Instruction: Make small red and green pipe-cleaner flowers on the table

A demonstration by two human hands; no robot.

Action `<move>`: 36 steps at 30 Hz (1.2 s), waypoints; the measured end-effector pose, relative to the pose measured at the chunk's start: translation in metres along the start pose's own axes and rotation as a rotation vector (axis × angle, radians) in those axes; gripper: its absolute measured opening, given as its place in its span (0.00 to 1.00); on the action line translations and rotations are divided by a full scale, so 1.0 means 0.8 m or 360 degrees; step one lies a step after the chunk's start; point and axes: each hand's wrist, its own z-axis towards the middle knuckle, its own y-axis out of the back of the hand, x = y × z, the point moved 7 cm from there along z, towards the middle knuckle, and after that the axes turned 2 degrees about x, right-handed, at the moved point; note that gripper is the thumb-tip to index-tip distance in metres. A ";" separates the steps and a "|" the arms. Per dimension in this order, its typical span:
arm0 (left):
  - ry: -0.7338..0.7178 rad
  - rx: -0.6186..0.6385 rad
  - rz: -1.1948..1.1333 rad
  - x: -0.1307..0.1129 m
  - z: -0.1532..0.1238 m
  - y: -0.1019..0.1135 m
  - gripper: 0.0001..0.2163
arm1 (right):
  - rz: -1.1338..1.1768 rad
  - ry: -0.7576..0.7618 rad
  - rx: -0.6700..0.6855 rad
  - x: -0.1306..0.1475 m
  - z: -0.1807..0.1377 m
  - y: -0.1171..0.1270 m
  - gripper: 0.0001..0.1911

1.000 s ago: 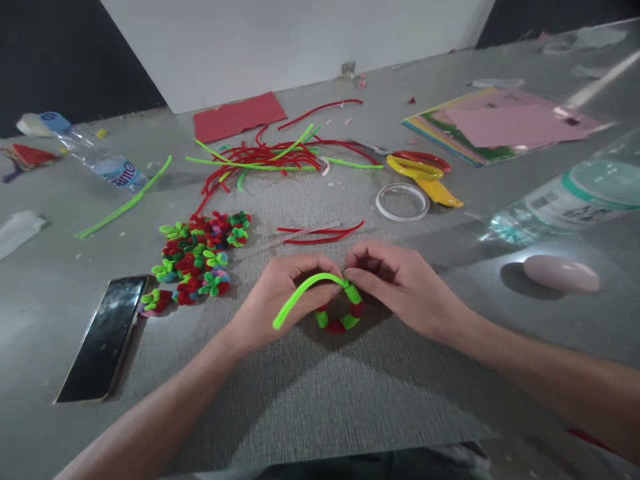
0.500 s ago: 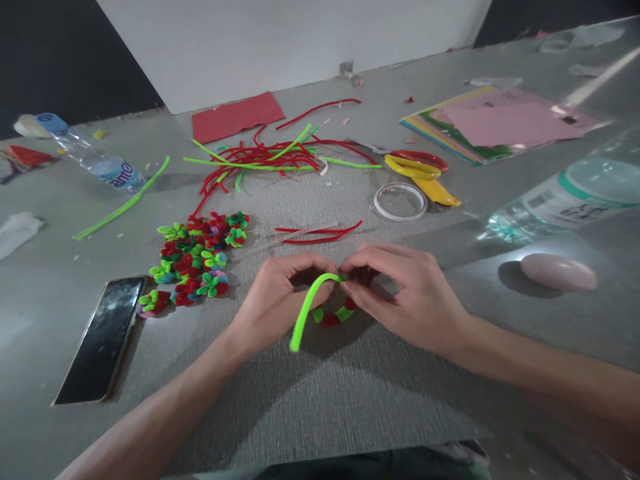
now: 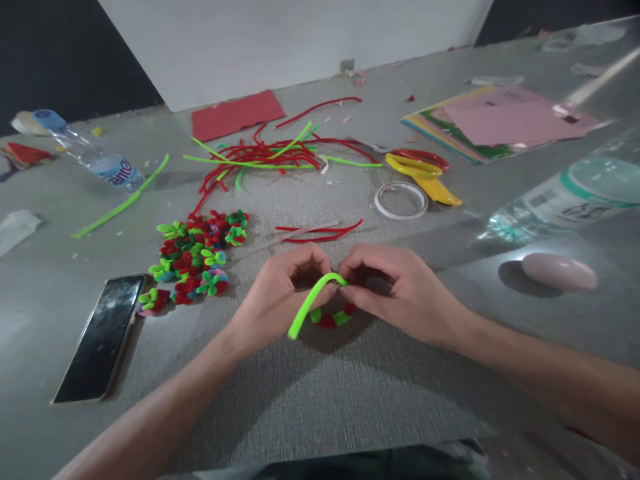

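While a white wall [image 3: 300, 50] stands at the back, a gray table [image 3: 280, 407] holds everything up. On it sit two bottles [image 3: 555, 200], one phone [image 3: 100, 340], one pair of scissors [image 3: 431, 188] and one roll of tape [image 3: 401, 217]. Two short red sticks [image 3: 315, 240] lie just past the hands. The left hand [image 3: 280, 293] pinches one red and green ring [image 3: 327, 323], and the right hand [image 3: 405, 293] pinches one bent green stick [image 3: 307, 307] at the ring's top. The ring is between both hands. Gray table top stretches from them to the near edge, with the phone well off left.
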 end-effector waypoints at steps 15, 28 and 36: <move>0.0254 0.0172 -0.0397 0.010 0.005 -0.007 0.14 | -0.0225 0.0355 0.0002 0.014 0.002 0.001 0.09; 0.0279 0.0216 -0.0482 0.011 0.003 -0.009 0.15 | -0.0359 0.0468 0.0045 0.015 -0.001 -0.005 0.07; 0.0247 0.0247 -0.0440 0.006 0.002 -0.009 0.13 | -0.0296 0.0505 0.0088 0.019 0.001 -0.007 0.10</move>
